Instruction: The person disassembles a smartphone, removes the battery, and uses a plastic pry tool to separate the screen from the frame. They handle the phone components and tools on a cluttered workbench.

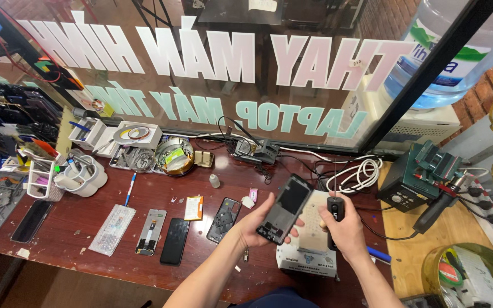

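Head view: left hand [258, 222] is holding dark phone frame [284, 209] tilted above white box [308, 251] at near edge of bench [161, 197]; grip is pinching frame by its lower end only. Right hand [346, 228] is closing fingers around black tool [334, 210], thin tip pointing up, just right of frame.

Risks, as judgement: frame is slipping from such end-only pinch, falling on box or bench; tool tip is scratching frame if hands are coming closer. Loose phone parts [223, 219] are lying left of hand, near elbow path.

Dark wood counter [144, 259] carries a black phone [174, 240], an opened phone back [151, 231], a white cable coil [360, 173] and a green station [420, 174].
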